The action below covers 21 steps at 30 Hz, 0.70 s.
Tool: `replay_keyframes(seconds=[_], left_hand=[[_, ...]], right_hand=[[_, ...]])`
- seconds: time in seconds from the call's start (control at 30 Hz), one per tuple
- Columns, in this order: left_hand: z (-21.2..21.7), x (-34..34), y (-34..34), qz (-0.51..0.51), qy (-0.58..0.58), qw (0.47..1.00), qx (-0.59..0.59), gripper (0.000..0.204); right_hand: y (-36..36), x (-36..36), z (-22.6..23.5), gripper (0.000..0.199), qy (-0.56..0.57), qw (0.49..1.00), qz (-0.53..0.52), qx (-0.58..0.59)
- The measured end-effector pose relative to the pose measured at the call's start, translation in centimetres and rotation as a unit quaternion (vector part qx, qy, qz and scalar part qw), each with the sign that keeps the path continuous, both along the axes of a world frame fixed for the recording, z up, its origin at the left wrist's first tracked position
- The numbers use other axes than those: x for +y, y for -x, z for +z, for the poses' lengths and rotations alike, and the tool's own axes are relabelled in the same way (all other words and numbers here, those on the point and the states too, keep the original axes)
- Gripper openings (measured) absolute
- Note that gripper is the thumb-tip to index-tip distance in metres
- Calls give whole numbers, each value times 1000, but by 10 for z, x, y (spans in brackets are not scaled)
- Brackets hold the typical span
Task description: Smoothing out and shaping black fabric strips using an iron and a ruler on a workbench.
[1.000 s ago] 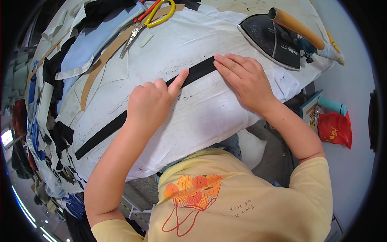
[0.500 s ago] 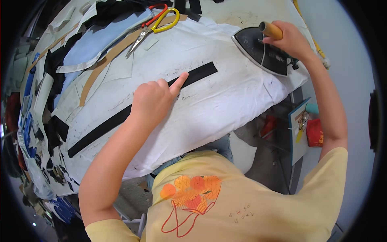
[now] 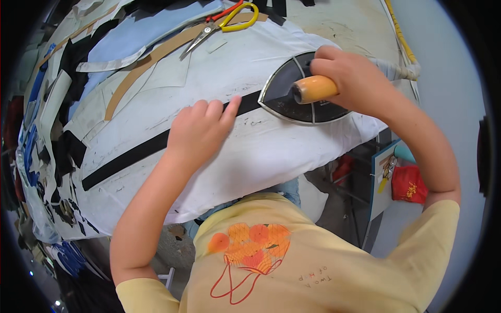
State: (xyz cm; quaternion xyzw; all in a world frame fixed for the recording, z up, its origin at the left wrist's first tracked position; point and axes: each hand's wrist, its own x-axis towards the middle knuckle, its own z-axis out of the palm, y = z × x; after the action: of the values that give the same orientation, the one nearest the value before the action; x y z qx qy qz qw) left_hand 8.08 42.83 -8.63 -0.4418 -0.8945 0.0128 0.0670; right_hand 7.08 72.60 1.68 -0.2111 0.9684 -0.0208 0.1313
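Note:
A long black fabric strip (image 3: 130, 159) lies slantwise across the white cloth-covered ironing surface (image 3: 250, 151). My left hand (image 3: 201, 128) presses on it with bent fingers, the digit nearest the iron stretched along the strip; the other fingertips are hidden. My right hand (image 3: 349, 78) is wrapped round the wooden handle (image 3: 315, 89) of a dark iron (image 3: 284, 96). The iron's pointed front covers the strip's right end, just beyond the left hand.
Scissors (image 3: 209, 28) with red and yellow handles lie at the back on a brown curved strip (image 3: 151, 60). Light blue fabric (image 3: 135, 36) and black scraps (image 3: 73, 146) crowd the left side. A red pouch (image 3: 408, 184) sits below the right edge.
My right hand has brought the iron left and nearer, onto the strip's right end, which showed before. My left hand stays on the strip. The view has shifted slightly.

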Motion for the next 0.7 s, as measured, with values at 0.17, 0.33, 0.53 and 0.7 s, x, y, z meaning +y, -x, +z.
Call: replay_keyframes(seconds=[0.17,0.33,0.53,0.7], left_hand=[[-2,-46,-10,54,-146,987,-30,33],[-9,-72,-21,109,-243,963,-32,28],[-14,-82,-21,145,-282,946,-72,25],[-12,-127,-32,237,-241,940,-44,26]], right_hand=[[-1,1,-5,31,21,999,26,34],[-3,-39,-1,33,53,998,38,3],[-3,-103,0,31,57,996,54,-45],[-3,-112,0,32,65,996,42,-38]])
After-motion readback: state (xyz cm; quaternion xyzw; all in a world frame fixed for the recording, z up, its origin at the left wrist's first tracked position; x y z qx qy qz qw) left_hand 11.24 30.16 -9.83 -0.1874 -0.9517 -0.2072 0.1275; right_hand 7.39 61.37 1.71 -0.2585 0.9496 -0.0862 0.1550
